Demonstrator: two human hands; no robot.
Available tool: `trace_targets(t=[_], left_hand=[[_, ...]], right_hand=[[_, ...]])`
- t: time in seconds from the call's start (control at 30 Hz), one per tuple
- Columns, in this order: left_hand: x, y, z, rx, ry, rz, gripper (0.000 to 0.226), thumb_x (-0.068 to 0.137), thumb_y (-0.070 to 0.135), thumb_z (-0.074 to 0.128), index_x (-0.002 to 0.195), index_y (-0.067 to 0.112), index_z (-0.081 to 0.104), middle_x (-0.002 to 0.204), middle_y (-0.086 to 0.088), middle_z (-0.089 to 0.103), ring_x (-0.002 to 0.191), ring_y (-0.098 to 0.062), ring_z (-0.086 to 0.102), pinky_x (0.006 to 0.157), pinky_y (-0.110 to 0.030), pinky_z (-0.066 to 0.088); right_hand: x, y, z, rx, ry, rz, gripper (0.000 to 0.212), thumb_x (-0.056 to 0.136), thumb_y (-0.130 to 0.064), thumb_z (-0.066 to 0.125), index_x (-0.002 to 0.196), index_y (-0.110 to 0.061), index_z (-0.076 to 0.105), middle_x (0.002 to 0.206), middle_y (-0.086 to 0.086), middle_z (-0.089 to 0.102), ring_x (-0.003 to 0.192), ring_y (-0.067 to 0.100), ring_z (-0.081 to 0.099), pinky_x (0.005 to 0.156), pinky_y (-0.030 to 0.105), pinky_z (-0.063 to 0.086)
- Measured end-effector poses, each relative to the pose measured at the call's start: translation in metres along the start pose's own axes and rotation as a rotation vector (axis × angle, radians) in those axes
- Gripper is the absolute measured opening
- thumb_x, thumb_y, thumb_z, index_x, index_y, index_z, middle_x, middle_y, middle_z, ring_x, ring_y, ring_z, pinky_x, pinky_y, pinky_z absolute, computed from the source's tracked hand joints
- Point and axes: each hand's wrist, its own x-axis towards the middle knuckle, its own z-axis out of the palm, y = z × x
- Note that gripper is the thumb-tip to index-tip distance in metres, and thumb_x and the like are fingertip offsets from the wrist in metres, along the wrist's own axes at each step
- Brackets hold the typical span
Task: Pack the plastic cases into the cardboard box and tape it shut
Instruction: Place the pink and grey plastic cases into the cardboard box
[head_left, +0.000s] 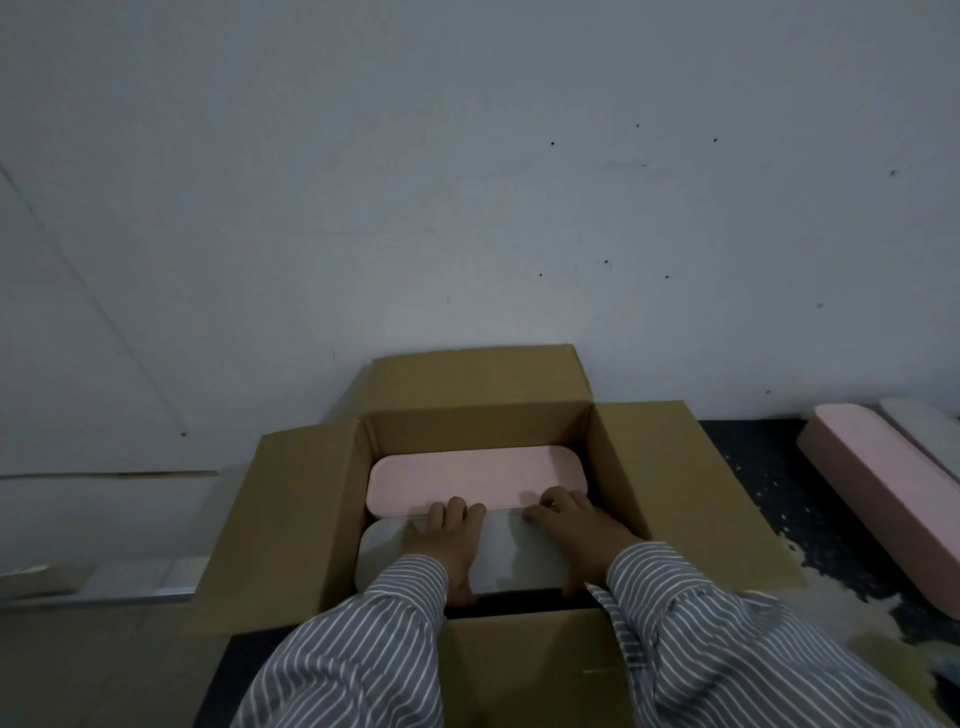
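Note:
An open cardboard box stands in front of me with all its flaps folded outward. Inside it a pink plastic case lies flat at the far side. A white plastic case lies beside it on the near side. My left hand grips the white case, fingers curled over its far edge and thumb on its near edge. My right hand grips the same case further right in the same way. Both sleeves are striped.
Another pink case and a white case lie on the dark speckled surface at the right. A grey wall rises just behind the box. A pale ledge runs along the left.

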Motion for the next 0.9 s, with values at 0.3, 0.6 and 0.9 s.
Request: trace_targets(t=[0.3,0.6,0.9], left_hand=[[-0.003,0.006,-0.014,0.002,0.062,-0.038,0.088,0.068,0.071,0.054,0.137,0.026,0.024,0.139,-0.004,0.028,0.13,-0.028,0.026,0.107,-0.056,0.021],[0.01,0.103,-0.07,-0.117,0.364,0.166,0.069,0.08,0.051,0.053,0.137,0.024,0.026,0.141,-0.001,0.023,0.133,-0.027,0.017,0.111,-0.058,0.013],[0.041,0.261,-0.105,0.032,0.467,0.419,0.067,0.08,0.047,0.055,0.137,0.023,0.028,0.141,-0.003,0.025,0.132,-0.027,0.02,0.11,-0.05,0.019]], right_hand=[[-0.009,0.004,-0.021,0.187,0.127,0.015,0.087,0.074,-0.034,0.074,0.144,-0.02,0.023,0.15,0.006,0.019,0.138,0.028,0.02,0.113,0.043,0.03],[-0.055,0.056,-0.053,0.257,0.442,0.044,0.059,0.079,-0.024,0.064,0.132,-0.016,0.041,0.138,0.005,0.039,0.128,0.025,0.037,0.102,0.037,0.04],[-0.147,0.185,-0.044,0.309,0.507,0.349,0.062,0.08,-0.031,0.061,0.135,-0.016,0.037,0.137,0.007,0.04,0.126,0.027,0.036,0.101,0.039,0.04]])
